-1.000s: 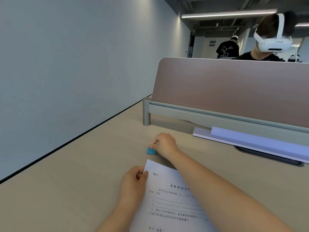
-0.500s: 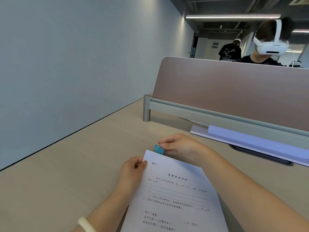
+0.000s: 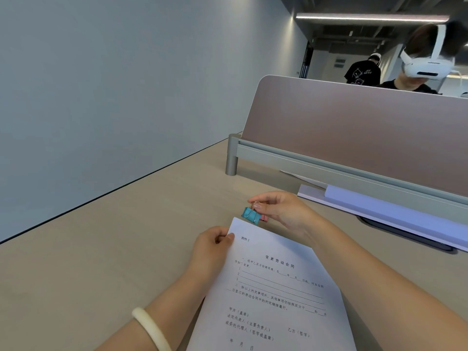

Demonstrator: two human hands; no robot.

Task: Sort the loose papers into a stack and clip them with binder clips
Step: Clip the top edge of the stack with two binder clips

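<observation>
A stack of white printed papers [image 3: 276,295] lies tilted on the beige desk in front of me. My left hand [image 3: 212,247] pinches its top left corner between thumb and fingers. My right hand [image 3: 283,211] pinches the wire handles of a blue binder clip [image 3: 250,215], which hangs just above the papers' top edge. A pink binder clip [image 3: 264,218] peeks out behind the blue one, under my right hand.
A brown desk divider [image 3: 354,133] on a grey rail closes off the far side. Below it lie a white board with a pale purple sheet [image 3: 395,214] and a dark flat object [image 3: 405,236]. A grey wall runs along the left. A person in a white headset [image 3: 425,64] sits beyond the divider.
My right hand picked the blue binder clip up from the desk and brought it back to the papers' top edge. My left hand kept its hold on the corner.
</observation>
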